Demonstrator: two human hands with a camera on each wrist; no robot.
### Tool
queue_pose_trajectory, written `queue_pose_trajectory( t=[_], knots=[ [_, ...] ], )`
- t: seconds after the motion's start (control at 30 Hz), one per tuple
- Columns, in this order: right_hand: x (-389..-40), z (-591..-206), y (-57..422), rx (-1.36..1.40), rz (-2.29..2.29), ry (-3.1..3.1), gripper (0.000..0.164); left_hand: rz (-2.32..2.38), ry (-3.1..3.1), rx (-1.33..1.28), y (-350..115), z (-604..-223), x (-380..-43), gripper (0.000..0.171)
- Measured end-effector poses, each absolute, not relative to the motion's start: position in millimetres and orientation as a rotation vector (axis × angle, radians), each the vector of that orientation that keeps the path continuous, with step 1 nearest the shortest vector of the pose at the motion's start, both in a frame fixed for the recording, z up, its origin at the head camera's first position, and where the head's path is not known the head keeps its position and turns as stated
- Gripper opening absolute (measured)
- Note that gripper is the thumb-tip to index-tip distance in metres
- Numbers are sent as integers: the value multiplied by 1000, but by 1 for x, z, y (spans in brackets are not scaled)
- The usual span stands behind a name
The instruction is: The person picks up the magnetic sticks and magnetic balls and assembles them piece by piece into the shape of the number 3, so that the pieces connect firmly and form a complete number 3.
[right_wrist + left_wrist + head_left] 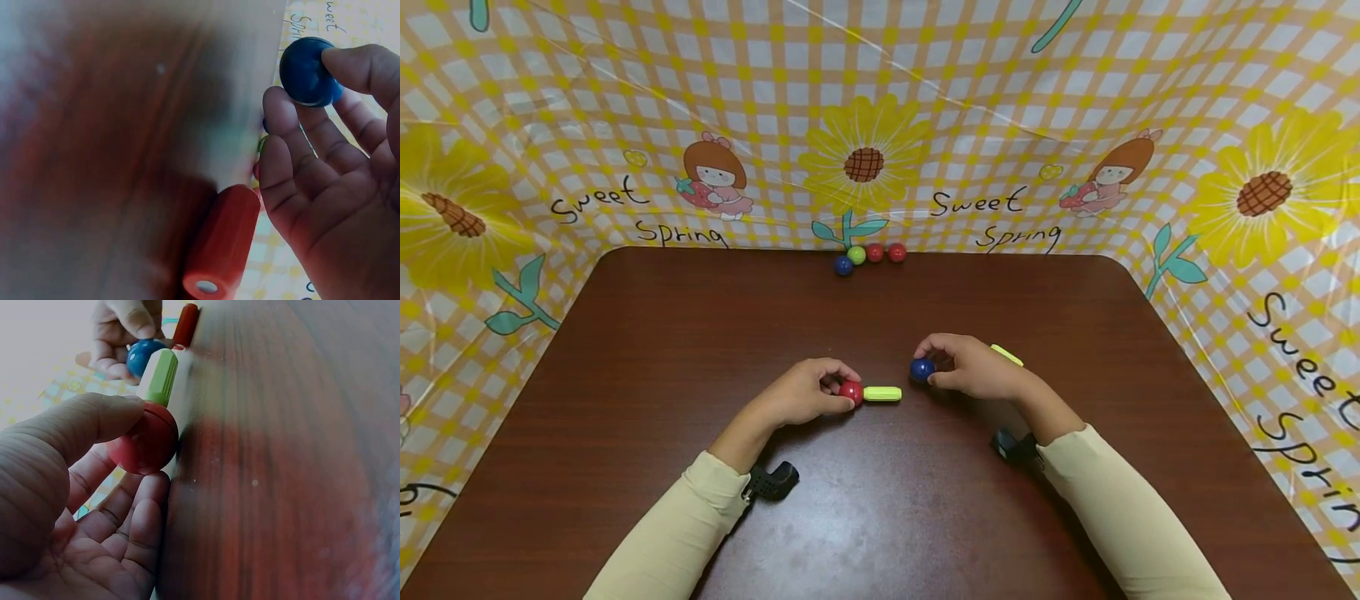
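My left hand [805,393] grips a red ball [851,394] between thumb and fingers, low over the table. A ribbed yellow-green handle [882,394] extends from this ball toward the right; in the left wrist view the handle [164,378] meets the ball [147,440] end-on. To the right, my right hand [973,368] pinches a blue ball [922,370], apart from the handle's free end. The right wrist view shows the thumb pressing this blue ball [306,72] against the fingers. A red handle [225,240] with a pale hole in its end lies beside that hand.
Behind the right wrist a yellow-green stick [1006,355] shows partly. Against the back edge of the brown table [662,350] sit a blue ball [844,266], a green ball [857,255] and two red balls [897,252]. A checked cloth [865,75] rises around the table.
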State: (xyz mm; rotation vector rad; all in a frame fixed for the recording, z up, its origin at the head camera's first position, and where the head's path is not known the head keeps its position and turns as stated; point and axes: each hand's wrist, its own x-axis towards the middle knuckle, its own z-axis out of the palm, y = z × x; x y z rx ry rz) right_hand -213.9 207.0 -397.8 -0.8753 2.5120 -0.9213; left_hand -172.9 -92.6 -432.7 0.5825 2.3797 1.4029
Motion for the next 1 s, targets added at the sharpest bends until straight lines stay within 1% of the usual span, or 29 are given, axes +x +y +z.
queue_pose_trajectory(
  t=[0.53,1.0],
  knots=[
    [-198,-399,199,-987,-860,2396,29,1405,2373,577,-92,-431,-172,26],
    [-196,-400,192,-965,-857,2391,29,1385,2386,562,-92,-434,-175,25]
  ],
)
